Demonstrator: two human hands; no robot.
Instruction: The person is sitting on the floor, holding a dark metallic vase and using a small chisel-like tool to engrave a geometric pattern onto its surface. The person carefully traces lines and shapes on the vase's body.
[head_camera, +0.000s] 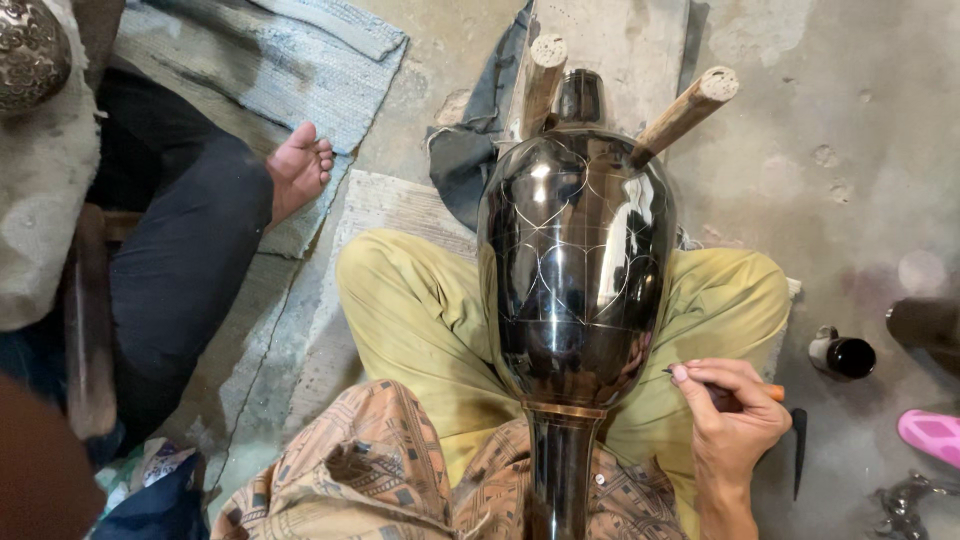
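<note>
Rough grey concrete floor (860, 140) is stretching out all around a tall, glossy black metal vase (578, 270), which is lying tilted across the seated person's lap and is serving as the landmark for everything else. Its dark body is carrying thin scratched lines forming curved petal shapes, and its narrow neck (560, 480) is pointing down toward the camera, passing between folds of a patterned brown shirt (370, 470). Beyond the far end of the vase, two wooden pegs (690, 108) are sticking up at angles, bracing the vase on either side. Under the vase, olive-yellow trousers (420, 310) are covering the crossed legs.

Just right of the vase's lower body, the right hand (730, 425) is gripping a slim tool with an orange handle (745, 392), fingers closed around it pen-fashion, the dark tip reaching toward the vase surface; whether the tip is touching cannot be told. The left hand is not showing anywhere.

Further right of the vase, a small dark cup (845, 356) is sitting on the floor, and a pink sandal (932, 435) is lying near the picture's edge. Well to the left of the vase, another person's bare foot (298, 165) and dark-trousered leg are resting on a pale woven mat (300, 60).
</note>
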